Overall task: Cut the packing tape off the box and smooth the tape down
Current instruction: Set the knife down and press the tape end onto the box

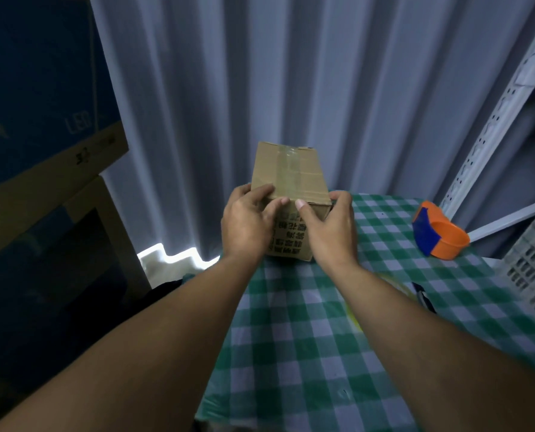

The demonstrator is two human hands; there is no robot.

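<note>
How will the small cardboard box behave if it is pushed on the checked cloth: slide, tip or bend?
Probably stiff: the cardboard box keeps straight edges while the left hand and right hand grip it. It is likely light, being small. On the checked tablecloth it may drag the fabric rather than slide freely.

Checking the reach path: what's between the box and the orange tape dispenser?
Head view: only bare green-checked tablecloth lies between the box and the tape dispenser, apart from the right hand holding the box's right side.
</note>
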